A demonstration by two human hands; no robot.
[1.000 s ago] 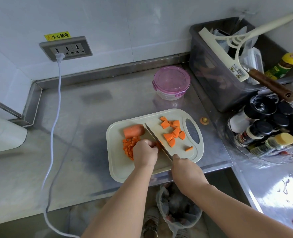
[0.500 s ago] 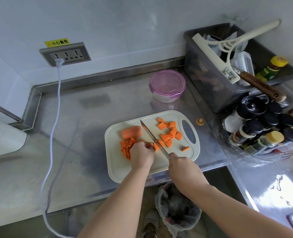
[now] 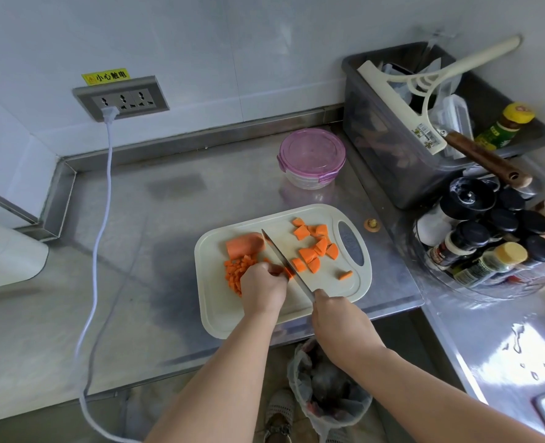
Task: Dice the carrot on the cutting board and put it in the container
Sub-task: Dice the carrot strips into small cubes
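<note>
Carrot stub [image 3: 244, 245] at cutting board [image 3: 220, 313] 10 o'clock, dice [image 3: 235, 272] under it, chunks [image 3: 312, 251] at 2; left hand [image 3: 263, 290] pinches a piece [image 3: 289, 272] against knife [image 3: 282, 258], right hand [image 3: 335, 318] grips its handle; lidded container [image 3: 311, 158] at 12

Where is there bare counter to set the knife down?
Bare counter lies left of the cutting board, up to the white cord, and behind the board, left of the lidded container. Crowded on the right: the grey bin and the bottles.
</note>
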